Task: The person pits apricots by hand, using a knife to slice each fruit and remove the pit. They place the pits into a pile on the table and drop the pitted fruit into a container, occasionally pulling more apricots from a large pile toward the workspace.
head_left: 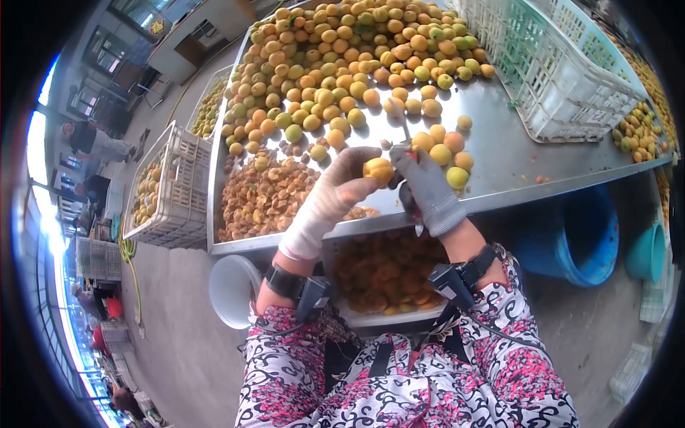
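Observation:
My left hand, in a whitish glove, is closed around a yellow-orange apricot just above the near edge of the metal table. Right beside it my right hand, in a grey glove, grips a slim tool with red on its handle. A thin metal part points away from me; the fingers hide much of the tool, so its exact kind cannot be told. Whole apricots are heaped beyond my hands, with a few by my right hand. Pitted apricot pieces lie in a pile at the left.
A pale plastic crate stands on the table at the right. Below the edge sits a tub of apricot pieces, between a white bucket and a blue barrel. Another crate holds fruit at left. People are in the background.

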